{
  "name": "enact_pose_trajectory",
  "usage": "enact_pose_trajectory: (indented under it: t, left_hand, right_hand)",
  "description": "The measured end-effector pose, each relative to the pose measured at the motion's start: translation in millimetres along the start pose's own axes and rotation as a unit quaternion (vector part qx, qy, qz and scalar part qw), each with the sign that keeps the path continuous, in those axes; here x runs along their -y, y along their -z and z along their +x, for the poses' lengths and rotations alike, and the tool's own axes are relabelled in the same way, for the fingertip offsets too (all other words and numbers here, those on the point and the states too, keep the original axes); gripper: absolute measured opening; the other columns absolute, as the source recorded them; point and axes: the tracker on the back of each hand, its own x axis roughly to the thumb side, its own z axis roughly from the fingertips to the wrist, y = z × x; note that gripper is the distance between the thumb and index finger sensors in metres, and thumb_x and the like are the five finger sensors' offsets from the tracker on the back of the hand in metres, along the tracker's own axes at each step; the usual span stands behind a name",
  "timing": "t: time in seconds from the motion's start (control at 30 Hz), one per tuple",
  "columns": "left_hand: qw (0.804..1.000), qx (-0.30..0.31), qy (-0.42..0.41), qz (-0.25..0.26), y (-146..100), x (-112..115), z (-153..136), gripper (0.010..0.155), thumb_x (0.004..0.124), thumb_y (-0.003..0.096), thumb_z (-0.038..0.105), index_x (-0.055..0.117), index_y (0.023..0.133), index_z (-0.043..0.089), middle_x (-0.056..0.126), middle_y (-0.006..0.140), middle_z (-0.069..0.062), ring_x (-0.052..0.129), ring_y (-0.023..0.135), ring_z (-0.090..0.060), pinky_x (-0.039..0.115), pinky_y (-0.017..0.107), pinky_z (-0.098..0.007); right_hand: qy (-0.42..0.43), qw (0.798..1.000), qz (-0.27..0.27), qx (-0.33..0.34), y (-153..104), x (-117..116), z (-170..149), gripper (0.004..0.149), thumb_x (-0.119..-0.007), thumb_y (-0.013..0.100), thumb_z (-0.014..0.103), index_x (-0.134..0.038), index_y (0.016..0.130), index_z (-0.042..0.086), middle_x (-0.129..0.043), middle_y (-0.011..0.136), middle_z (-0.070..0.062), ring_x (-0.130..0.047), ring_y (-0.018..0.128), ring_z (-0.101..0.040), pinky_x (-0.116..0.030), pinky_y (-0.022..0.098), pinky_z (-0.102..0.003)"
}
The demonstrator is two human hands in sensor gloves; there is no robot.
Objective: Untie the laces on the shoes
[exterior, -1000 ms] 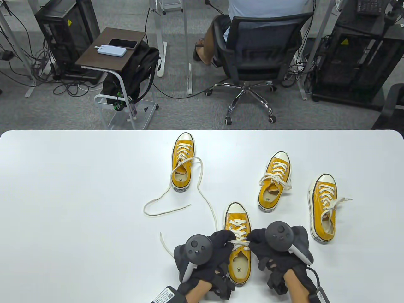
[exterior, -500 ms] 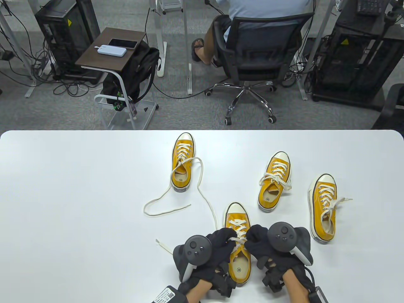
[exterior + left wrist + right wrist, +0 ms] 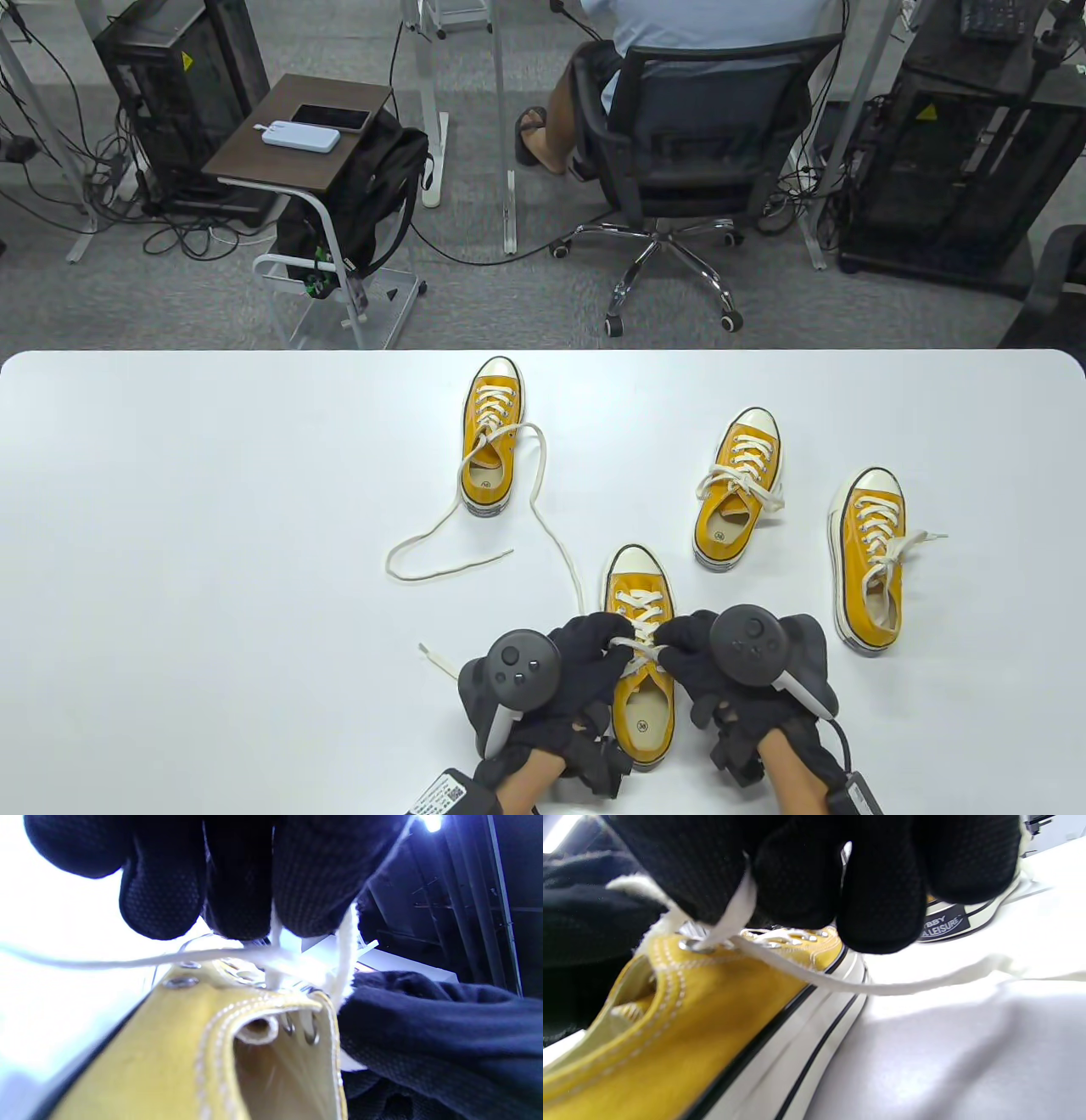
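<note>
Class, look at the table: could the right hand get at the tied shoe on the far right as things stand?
Probably yes: bare table lies between the right hand and that shoe, but its fingers now pinch the near shoe's lace.

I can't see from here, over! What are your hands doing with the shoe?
Left hand and right hand both pinch lace on the nearest shoe. Lace crossing not yet pulled free. Nothing blocking.

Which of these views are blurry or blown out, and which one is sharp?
Table view: sharp and evenly lit, soft shadows under the nearest yellow sneaker. Left wrist view: the table behind the left hand is blown out to white, and the lace is blurred. Right wrist view: the right hand and nearby canvas are soft, close-up out of focus.
</note>
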Motion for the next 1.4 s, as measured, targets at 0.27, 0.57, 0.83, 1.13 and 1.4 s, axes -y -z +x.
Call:
enact_pose_trajectory:
  t: [0.27,0.57,0.83,1.13,1.4]
  left_hand:
    - [1.0,-0.012,-0.001,0.017,0.2,-1.8,-2.1,0.035,0.08,0.0451,0.05,0.092,0.075,0.035,0.097,0.079,-0.004,0.099,0.062,-0.035,0.084,0.043,-0.049]
    - [0.999,0.008,-0.033,0.029,2.5,-4.6,-0.4,0.039,0.083,0.0451,0.034,0.083,0.084,0.038,0.093,0.08,-0.001,0.099,0.062,-0.029,0.084,0.044,-0.046]
    - [0.997,-0.051,-0.039,0.048,3.6,-13.7,-10.5,0.037,0.075,0.0476,0.048,0.086,0.08,0.033,0.094,0.081,-0.007,0.097,0.061,-0.036,0.083,0.04,-0.048]
    - [0.994,-0.071,-0.058,0.057,7.5,-19.6,-19.0,0.042,0.079,0.0469,0.037,0.077,0.088,0.032,0.086,0.088,-0.005,0.095,0.066,-0.034,0.083,0.043,-0.046]
    - [0.991,-0.096,-0.055,0.076,7.5,-25.1,-25.6,0.04,0.074,0.0486,0.041,0.081,0.086,0.029,0.087,0.089,-0.008,0.094,0.065,-0.037,0.082,0.042,-0.048]
  right_hand:
    - [0.045,0.997,-0.056,-0.026,-2.9,9.4,-8.0,0.04,-0.087,0.042,0.037,-0.075,0.078,0.025,-0.091,0.076,-0.012,-0.098,0.055,-0.036,-0.077,0.048,-0.06]
    - [0.034,0.992,-0.102,-0.061,-5.2,13.5,-14.5,0.04,-0.084,0.042,0.041,-0.078,0.077,0.023,-0.095,0.067,-0.01,-0.1,0.048,-0.034,-0.081,0.042,-0.058]
    - [0.032,0.988,-0.128,-0.079,-7.1,18.8,-18.1,0.039,-0.083,0.044,0.037,-0.075,0.08,0.022,-0.091,0.074,-0.013,-0.097,0.052,-0.036,-0.082,0.038,-0.054]
    - [0.054,0.982,-0.133,-0.122,-9.4,25.1,-36.3,0.039,-0.085,0.043,0.041,-0.078,0.077,0.023,-0.093,0.071,-0.012,-0.098,0.049,-0.036,-0.082,0.035,-0.053]
    - [0.07,0.975,-0.146,-0.149,-11.4,30.4,-46.0,0.039,-0.084,0.045,0.036,-0.078,0.08,0.021,-0.093,0.072,-0.014,-0.098,0.048,-0.037,-0.082,0.034,-0.053]
